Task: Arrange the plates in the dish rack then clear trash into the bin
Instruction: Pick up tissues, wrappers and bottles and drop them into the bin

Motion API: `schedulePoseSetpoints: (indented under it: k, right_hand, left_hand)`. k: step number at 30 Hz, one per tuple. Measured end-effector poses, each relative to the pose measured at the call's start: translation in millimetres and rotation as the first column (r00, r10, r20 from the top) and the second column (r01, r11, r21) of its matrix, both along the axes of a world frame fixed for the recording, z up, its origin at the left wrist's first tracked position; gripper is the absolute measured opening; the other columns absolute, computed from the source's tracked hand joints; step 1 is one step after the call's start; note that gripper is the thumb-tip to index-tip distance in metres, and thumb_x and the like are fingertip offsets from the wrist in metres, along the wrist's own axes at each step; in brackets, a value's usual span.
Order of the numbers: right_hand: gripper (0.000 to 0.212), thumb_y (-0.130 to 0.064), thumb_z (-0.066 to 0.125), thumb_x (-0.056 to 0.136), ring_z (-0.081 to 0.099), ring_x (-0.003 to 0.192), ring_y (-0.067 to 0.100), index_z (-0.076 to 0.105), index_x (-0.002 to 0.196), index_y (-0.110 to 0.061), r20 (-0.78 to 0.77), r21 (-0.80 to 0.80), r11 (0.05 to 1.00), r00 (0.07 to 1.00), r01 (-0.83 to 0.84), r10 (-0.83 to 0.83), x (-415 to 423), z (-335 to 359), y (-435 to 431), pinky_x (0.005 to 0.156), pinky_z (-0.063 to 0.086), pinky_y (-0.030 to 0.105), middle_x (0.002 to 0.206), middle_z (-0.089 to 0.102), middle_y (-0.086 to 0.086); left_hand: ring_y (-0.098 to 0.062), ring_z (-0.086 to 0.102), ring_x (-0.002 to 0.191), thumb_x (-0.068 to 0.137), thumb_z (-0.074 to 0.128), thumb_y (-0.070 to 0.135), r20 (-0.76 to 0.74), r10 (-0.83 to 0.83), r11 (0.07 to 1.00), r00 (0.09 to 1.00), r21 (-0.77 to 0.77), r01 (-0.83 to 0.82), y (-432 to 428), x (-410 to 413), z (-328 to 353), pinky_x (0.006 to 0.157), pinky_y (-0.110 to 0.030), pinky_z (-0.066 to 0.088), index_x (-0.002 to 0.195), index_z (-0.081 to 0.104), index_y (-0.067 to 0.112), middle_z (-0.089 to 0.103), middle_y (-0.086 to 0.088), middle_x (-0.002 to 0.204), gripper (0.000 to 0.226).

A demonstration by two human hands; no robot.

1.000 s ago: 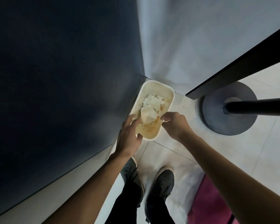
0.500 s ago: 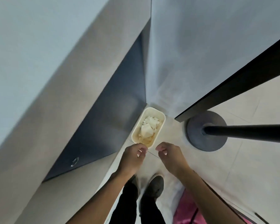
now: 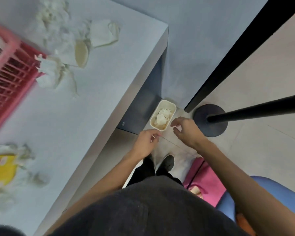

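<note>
Bin: small cream rectangular plastic bin (image 3: pixel 168 101) on the floor, against the foot of the table and near the round base of a black pole stand (image 3: pixel 209 120); crumpled white paper already inside.
Left hand: left hand (image 3: pixel 146 142) low, just before the bin; fingers loosely curled, nothing visible in them, so judged empty.
Right hand: right hand (image 3: pixel 186 132) beside the bin's near corner, not touching it; fingers relaxed and half bent, also empty.
Trash left: crumpled white paper tissues (image 3: pixel 54 74) on the pale grey table top (image 3: pixel 100 108), just beside the pink plastic dish rack (image 3: pixel 8 74); more blurred wads near a flat yellow packet (image 3: pixel 2 169).
Plates: none possible to make out; rack too blurred.
Weight: probably very light, easy for one hand.
Stiffness: soft, easy to squeeze smaller; not fragile.
Surface: likely dry paper, not slippery; packet perhaps smoother.
Where to hold: from above, fingers closed around the thick middle of a wad, not a loose corner.
Risk: small pieces may fall off on the way to the bin.
</note>
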State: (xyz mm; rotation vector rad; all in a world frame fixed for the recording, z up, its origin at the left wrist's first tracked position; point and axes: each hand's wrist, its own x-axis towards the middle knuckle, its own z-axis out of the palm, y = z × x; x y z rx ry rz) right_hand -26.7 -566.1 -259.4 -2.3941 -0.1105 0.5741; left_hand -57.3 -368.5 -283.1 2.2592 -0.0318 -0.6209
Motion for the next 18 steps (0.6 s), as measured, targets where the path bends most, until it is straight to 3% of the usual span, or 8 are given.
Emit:
schedulePoseSetpoints:
  k: [8, 14, 18]
  right_hand:
    - [0.021, -0.006, 0.061, 0.086, 0.062, 0.098, 0.021, 0.072, 0.103, -0.011, 0.101, 0.065, 0.993, 0.990, -0.101, 0.094, -28, 40, 30, 0.085, 0.043, 0.025, 0.106, 0.069, 0.004]
    - [0.020, -0.007, 0.061, 0.087, 0.059, 0.095, 0.005, 0.071, 0.098, -0.021, 0.169, 0.131, 0.974, 0.972, -0.183, 0.160, -34, 59, 40, 0.079, 0.034, 0.004, 0.101, 0.066, -0.011]
    - [0.020, -0.008, 0.061, 0.088, 0.053, 0.090, -0.012, 0.071, 0.097, -0.024, 0.197, 0.132, 0.960, 0.955, -0.248, 0.220, -14, 71, 61, 0.076, 0.033, 0.001, 0.097, 0.063, -0.017]
  left_hand:
    - [-0.005, 0.065, 0.081, 0.094, 0.061, 0.023, 0.103, 0.104, 0.994, 0.989, 0.012, -0.106, 42, -21, 51, 0.079, -0.034, 0.055, 0.097, 0.073, 0.024, 0.071, 0.014, 0.091, 0.013]
    - [-0.007, 0.065, 0.078, 0.095, 0.059, 0.013, 0.128, 0.335, 0.939, 0.934, -0.127, -0.320, 63, -35, 86, 0.071, -0.017, 0.049, 0.096, 0.074, 0.023, 0.072, 0.011, 0.085, 0.017]
    - [-0.002, 0.064, 0.079, 0.095, 0.060, 0.008, 0.145, 0.501, 0.858, 0.853, -0.216, -0.467, 76, -39, 102, 0.070, -0.010, 0.045, 0.095, 0.074, 0.024, 0.072, 0.009, 0.084, 0.021]
